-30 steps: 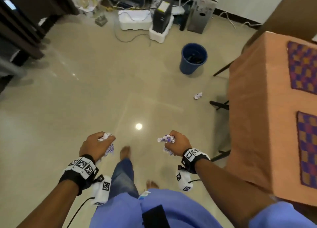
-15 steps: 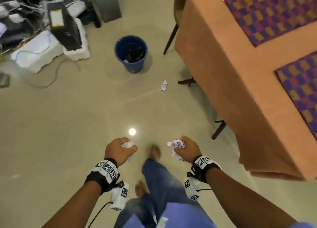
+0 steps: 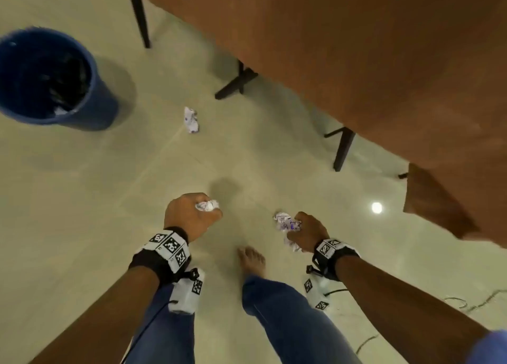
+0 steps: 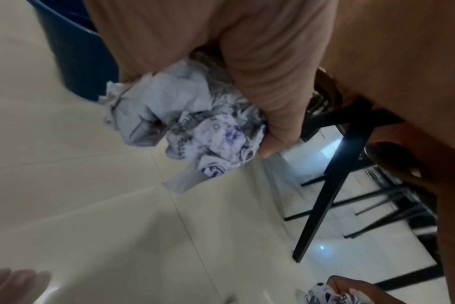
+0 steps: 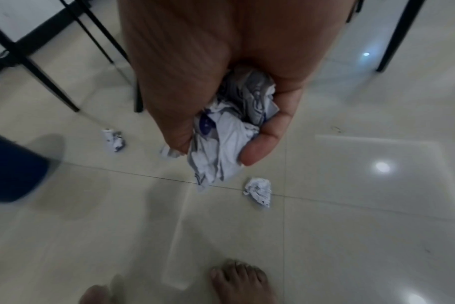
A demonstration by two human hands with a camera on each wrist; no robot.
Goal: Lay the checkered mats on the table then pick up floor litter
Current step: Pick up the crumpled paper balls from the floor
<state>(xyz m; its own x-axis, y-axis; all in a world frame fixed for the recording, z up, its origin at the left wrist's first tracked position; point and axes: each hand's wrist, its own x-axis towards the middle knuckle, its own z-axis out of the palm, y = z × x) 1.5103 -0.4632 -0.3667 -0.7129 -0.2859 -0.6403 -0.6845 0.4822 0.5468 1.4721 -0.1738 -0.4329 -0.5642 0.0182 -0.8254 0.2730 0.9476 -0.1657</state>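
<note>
My left hand (image 3: 192, 217) grips a crumpled white paper with purple print (image 3: 207, 206); the left wrist view shows that paper (image 4: 190, 123) bulging from under the curled fingers (image 4: 260, 92). My right hand (image 3: 306, 232) grips another crumpled paper (image 3: 286, 222), held between thumb and fingers in the right wrist view (image 5: 226, 133). A loose crumpled paper (image 3: 191, 119) lies on the floor ahead, between the bin and the table leg. The right wrist view shows it (image 5: 114, 140) and a second loose ball (image 5: 259, 190) nearer. The checkered mats are out of view.
A blue bin (image 3: 46, 78) with dark contents stands on the floor at the left. The table under an orange cloth (image 3: 356, 48) fills the upper right, with black legs (image 3: 341, 149) below it. My bare foot (image 3: 251, 259) is on the glossy tiled floor.
I have walked toward the bin and the table, so the loose paper and the bin are closer and the mats have left the view. Both hands still hold their papers.
</note>
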